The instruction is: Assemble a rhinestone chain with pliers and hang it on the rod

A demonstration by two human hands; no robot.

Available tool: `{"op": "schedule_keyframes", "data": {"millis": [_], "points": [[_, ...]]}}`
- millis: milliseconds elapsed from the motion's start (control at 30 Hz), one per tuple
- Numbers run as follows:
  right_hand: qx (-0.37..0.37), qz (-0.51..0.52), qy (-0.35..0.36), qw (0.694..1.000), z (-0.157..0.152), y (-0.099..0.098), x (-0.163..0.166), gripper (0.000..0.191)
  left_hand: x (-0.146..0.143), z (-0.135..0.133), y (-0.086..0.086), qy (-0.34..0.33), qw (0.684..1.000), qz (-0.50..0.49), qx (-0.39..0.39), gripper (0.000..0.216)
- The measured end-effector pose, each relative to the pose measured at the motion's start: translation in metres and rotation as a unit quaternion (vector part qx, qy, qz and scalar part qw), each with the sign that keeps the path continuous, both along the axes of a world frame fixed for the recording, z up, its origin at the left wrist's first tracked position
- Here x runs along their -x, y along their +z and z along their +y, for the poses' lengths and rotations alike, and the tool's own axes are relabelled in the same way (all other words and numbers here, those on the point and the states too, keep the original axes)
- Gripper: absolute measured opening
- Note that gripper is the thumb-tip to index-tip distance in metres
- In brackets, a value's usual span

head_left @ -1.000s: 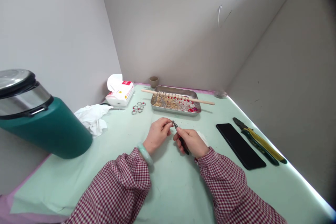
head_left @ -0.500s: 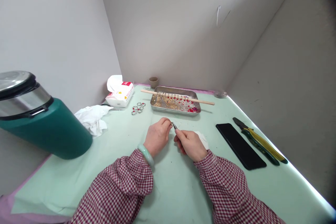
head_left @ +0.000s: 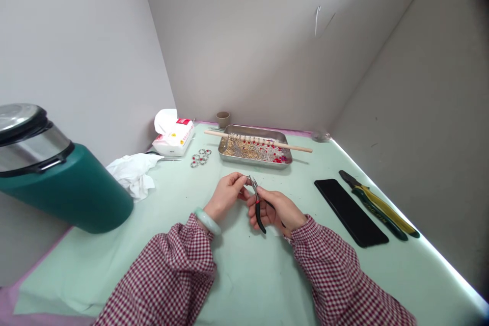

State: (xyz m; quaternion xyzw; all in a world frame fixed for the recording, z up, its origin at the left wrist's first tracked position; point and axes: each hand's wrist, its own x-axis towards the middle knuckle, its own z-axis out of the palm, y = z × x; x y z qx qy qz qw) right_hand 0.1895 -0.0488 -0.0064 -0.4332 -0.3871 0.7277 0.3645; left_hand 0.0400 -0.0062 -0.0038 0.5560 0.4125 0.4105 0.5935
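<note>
My left hand (head_left: 226, 194), a pale green bangle (head_left: 207, 221) on its wrist, pinches a small metal piece (head_left: 248, 180) between thumb and fingertips; the piece is too small to name. Held in my right hand (head_left: 281, 209) is a pair of small pliers (head_left: 260, 218) with black-and-red handles. The slim jaws point away from me and look parted, right beside the metal piece; whether they touch it I cannot tell. One handle sticks out below my right fingers. Left of the tray lie several small beaded rings (head_left: 200, 158) with red beads.
A metal tray (head_left: 254, 163) of gold, clear and red beads has a wooden stick (head_left: 301, 149) across it. Left are a green tumbler (head_left: 87, 191), crumpled tissue (head_left: 135, 173) and a tissue pack (head_left: 173, 137). A black phone-like slab (head_left: 351, 213) and larger pliers (head_left: 378, 207) lie right.
The pliers have turned and opened in my right hand, so a handle now shows below the fingers. My left hand has rolled, bringing its thumb into view.
</note>
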Motion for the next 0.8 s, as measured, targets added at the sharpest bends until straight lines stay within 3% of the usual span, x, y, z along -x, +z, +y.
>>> {"op": "schedule_keyframes", "data": {"millis": [533,800], "points": [[0.032,0.082,0.012,0.996,0.0032,-0.0053,-0.0031,0.035,0.0004,-0.0002,-0.0002,-0.029,0.999,0.034,-0.03,0.022],[0.088,0.141,0.051,0.985,0.0043,-0.0024,-0.0077,0.035,0.0013,0.0019,-0.0038,-0.066,0.998,-0.019,-0.011,0.024]]}}
